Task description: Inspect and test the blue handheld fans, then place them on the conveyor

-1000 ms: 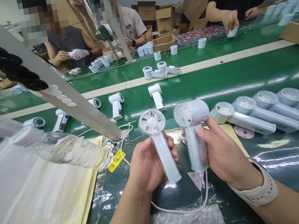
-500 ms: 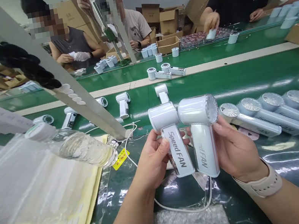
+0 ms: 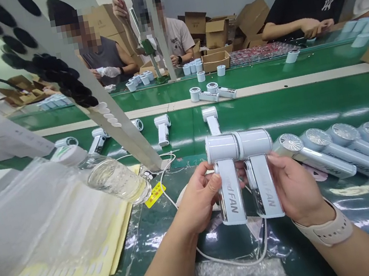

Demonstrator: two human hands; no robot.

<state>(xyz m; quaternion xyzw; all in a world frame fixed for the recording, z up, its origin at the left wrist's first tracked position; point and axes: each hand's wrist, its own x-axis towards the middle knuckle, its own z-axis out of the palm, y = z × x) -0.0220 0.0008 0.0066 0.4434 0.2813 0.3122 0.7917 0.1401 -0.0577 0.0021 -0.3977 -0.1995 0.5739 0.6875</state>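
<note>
My left hand (image 3: 204, 196) grips a pale blue handheld fan (image 3: 229, 192) by its handle, thumb on the front near the lettering. In my right hand (image 3: 298, 184) is a second handheld fan (image 3: 267, 185), held from its right side. Both fans stand upright side by side, their round heads touching or nearly so, handles apart. "FAN" shows on each handle; a dark, see-through strip runs down the right one's left side. Most of my right fingers are hidden behind its fan. A white cable (image 3: 228, 263) loops on the bench below.
Several finished-looking fans (image 3: 334, 159) lie in a row at right. A tilted water bottle (image 3: 116, 176) and yellow sheets (image 3: 114, 245) are at left, beside a slanted metal post (image 3: 130, 133). Beyond runs a green conveyor (image 3: 293, 107) with more fans; co-workers (image 3: 104, 59) sit across it.
The two fans have turned in my hands, so their heads now line up level and the right fan's dark side strip shows. The view has shifted slightly; a co-worker's hands at right have come together.
</note>
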